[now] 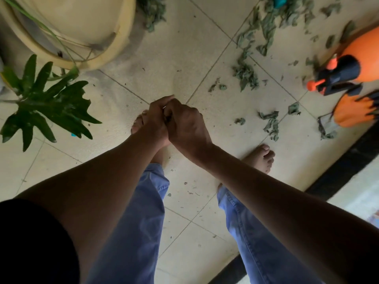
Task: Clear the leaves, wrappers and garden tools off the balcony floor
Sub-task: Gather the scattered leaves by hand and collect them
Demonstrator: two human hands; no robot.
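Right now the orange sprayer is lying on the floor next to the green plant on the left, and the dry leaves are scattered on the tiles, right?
Not quite. The head view shows the orange sprayer on the right side, far from the green plant. The dry leaves are scattered on the tiles, as you said.

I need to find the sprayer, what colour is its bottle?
Orange, with a black pump head; the spray bottle shows in the head view, far right.

Daylight on pale floor tiles (184,48); forearms and trousers dim, in shadow. Orange sprayer (352,64) motion-blurred. Wide-angle bending at edges.
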